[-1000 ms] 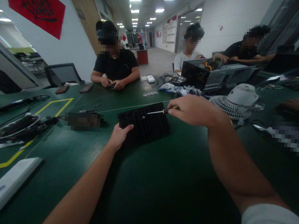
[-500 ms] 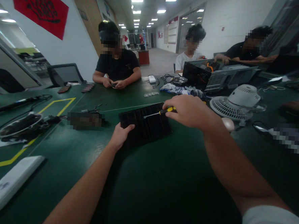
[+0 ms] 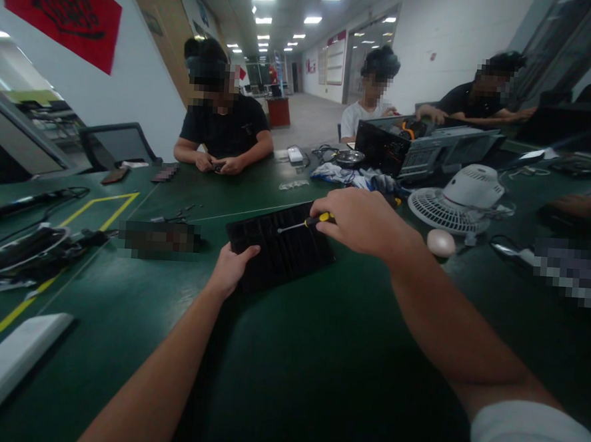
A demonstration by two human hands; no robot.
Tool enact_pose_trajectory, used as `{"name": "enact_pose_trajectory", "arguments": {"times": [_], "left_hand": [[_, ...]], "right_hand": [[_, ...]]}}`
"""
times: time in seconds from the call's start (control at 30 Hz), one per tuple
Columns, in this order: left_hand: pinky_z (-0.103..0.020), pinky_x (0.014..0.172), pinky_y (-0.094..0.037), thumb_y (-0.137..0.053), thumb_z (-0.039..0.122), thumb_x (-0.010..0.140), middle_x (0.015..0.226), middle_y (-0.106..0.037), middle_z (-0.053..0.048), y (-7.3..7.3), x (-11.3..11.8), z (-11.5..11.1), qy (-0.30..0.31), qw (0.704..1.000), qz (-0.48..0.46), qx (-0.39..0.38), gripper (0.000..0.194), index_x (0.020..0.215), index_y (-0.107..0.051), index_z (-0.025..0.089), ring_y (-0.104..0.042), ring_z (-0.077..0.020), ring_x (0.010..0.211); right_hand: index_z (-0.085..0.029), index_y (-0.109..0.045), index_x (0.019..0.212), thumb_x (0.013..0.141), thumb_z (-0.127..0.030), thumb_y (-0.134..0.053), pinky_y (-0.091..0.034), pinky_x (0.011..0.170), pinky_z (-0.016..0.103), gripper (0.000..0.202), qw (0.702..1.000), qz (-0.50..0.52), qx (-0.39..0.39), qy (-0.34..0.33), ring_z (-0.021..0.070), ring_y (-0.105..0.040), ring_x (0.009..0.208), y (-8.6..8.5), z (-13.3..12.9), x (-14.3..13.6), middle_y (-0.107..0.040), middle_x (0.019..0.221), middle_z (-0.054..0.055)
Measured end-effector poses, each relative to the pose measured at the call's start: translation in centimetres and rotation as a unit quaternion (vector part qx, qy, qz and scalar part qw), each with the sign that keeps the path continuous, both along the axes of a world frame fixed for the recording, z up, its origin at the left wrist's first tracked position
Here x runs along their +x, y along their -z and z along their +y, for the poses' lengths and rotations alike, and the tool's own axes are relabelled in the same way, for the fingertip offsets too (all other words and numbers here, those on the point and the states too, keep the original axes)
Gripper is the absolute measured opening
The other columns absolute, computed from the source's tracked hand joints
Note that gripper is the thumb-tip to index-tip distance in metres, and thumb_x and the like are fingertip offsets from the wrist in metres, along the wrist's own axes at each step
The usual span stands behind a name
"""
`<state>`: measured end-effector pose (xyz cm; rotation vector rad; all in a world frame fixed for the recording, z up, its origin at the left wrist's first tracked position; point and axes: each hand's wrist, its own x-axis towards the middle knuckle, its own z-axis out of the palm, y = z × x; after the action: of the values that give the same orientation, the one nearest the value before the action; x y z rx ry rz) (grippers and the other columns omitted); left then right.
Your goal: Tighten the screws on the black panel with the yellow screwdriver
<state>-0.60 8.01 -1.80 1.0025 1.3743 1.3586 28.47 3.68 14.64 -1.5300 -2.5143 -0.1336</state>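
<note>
A black compartmented tray [image 3: 293, 254] lies at a slant on the green table. At its left edge my left hand [image 3: 231, 267] grips it, thumb on top and the fingers hidden beneath or behind the edge. My right hand [image 3: 358, 218] holds a screwdriver [image 3: 321, 218] by its yellow and black handle. The metal shaft points left over the tray, and its tip is above the middle compartments. Whether the tip touches the tray I cannot tell.
On the green table [image 3: 347, 357], a white fan [image 3: 470, 198], a pale mouse [image 3: 441, 243] and an open computer case [image 3: 430, 149] stand to the right. Cables [image 3: 23, 251] and a white device [image 3: 14, 364] lie left. Three people sit across.
The whole view has shifted slightly, so the scene sits further left. Both hands keep their holds on the tray and the screwdriver, with little other visible movement.
</note>
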Motion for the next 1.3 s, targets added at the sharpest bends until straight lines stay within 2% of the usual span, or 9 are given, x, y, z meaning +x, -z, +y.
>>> {"name": "enact_pose_trajectory", "arguments": {"times": [0.2,0.3,0.4,0.5,0.6,0.7,0.9,1.07,1.3], "left_hand": [[-0.05,0.099,-0.064,-0.097,0.032,0.056,0.101,-0.082,-0.008,0.3,0.0,0.2,-0.003,1.0,0.006,0.006,0.054,0.102,-0.074,0.018,-0.08,-0.0302,0.095],[-0.05,0.098,-0.064,-0.097,0.034,0.055,0.1,-0.082,-0.008,0.4,0.0,0.2,0.0,1.0,0.008,0.01,0.056,0.103,-0.073,0.018,-0.08,-0.0297,0.093],[-0.05,0.096,-0.064,-0.098,0.034,0.055,0.098,-0.081,-0.007,0.4,0.0,0.0,0.002,1.0,0.008,0.008,0.057,0.104,-0.072,0.018,-0.079,-0.0292,0.091],[-0.049,0.094,-0.065,-0.097,0.032,0.056,0.098,-0.081,-0.007,0.3,0.1,-0.1,-0.001,1.0,0.007,0.0,0.056,0.104,-0.072,0.018,-0.079,-0.0291,0.09],[-0.048,0.093,-0.065,-0.097,0.031,0.057,0.1,-0.081,-0.008,0.2,0.1,-0.1,0.003,1.0,0.001,0.001,0.056,0.105,-0.071,0.018,-0.079,-0.0286,0.09],[-0.048,0.093,-0.065,-0.097,0.03,0.057,0.099,-0.081,-0.007,0.2,0.1,-0.1,0.006,1.0,-0.002,0.003,0.055,0.104,-0.071,0.019,-0.079,-0.0285,0.091],[-0.05,0.093,-0.065,-0.097,0.031,0.057,0.097,-0.081,-0.007,0.5,0.0,0.0,0.006,1.0,-0.002,0.001,0.054,0.104,-0.072,0.018,-0.08,-0.0298,0.09],[-0.049,0.094,-0.065,-0.096,0.03,0.059,0.099,-0.081,-0.008,0.7,-0.1,0.2,0.014,1.0,-0.001,0.008,0.053,0.105,-0.072,0.018,-0.079,-0.0295,0.091],[-0.051,0.095,-0.065,-0.096,0.029,0.059,0.099,-0.081,-0.008,0.3,0.1,-0.1,0.007,1.0,-0.003,0.0,0.053,0.105,-0.072,0.018,-0.08,-0.0303,0.093]], "right_hand": [[-0.026,-0.084,0.118,0.099,-0.03,-0.065,-0.052,0.085,0.045,0.027,1.0,0.023,0.019,0.0,0.0364,-0.074,0.112,0.3,-0.3,-0.8,-0.08,0.121,0.013],[-0.024,-0.085,0.115,0.095,-0.03,-0.068,-0.052,0.083,0.044,0.026,0.999,0.032,0.029,0.02,0.0363,-0.074,0.11,0.7,0.0,-1.2,-0.081,0.119,0.014],[-0.025,-0.085,0.115,0.093,-0.032,-0.072,-0.052,0.08,0.043,0.026,0.999,0.009,-0.009,0.032,0.0368,-0.075,0.108,1.1,0.5,-1.1,-0.082,0.116,0.014],[-0.024,-0.085,0.115,0.089,-0.028,-0.075,-0.052,0.082,0.041,0.028,0.994,-0.048,-0.097,-0.03,0.0342,-0.076,0.106,1.1,1.1,0.0,-0.083,0.115,0.012],[-0.023,-0.085,0.116,0.092,-0.029,-0.073,-0.052,0.088,0.04,0.027,0.985,-0.051,-0.132,-0.094,0.0302,-0.076,0.108,0.7,1.3,1.5,-0.083,0.117,0.01],[-0.022,-0.085,0.118,0.097,-0.033,-0.067,-0.052,0.088,0.039,0.029,0.992,-0.015,-0.093,-0.085,0.0279,-0.075,0.104,0.2,1.1,2.3,-0.084,0.117,0.01],[-0.023,-0.085,0.124,0.095,-0.031,-0.07,-0.052,0.093,0.045,0.034,0.999,0.02,0.021,-0.019,0.0352,-0.072,0.118,0.2,0.9,1.5,-0.082,0.125,0.012],[-0.027,-0.085,0.123,0.092,-0.026,-0.073,-0.052,0.092,0.046,0.033,0.999,0.03,0.04,-0.011,0.035,-0.072,0.117,0.4,1.0,1.1,-0.082,0.125,0.01],[-0.026,-0.085,0.122,0.092,-0.023,-0.072,-0.05,0.091,0.044,0.033,0.997,0.036,0.06,-0.034,0.0339,-0.071,0.115,0.6,1.0,0.8,-0.081,0.122,0.011]]}}
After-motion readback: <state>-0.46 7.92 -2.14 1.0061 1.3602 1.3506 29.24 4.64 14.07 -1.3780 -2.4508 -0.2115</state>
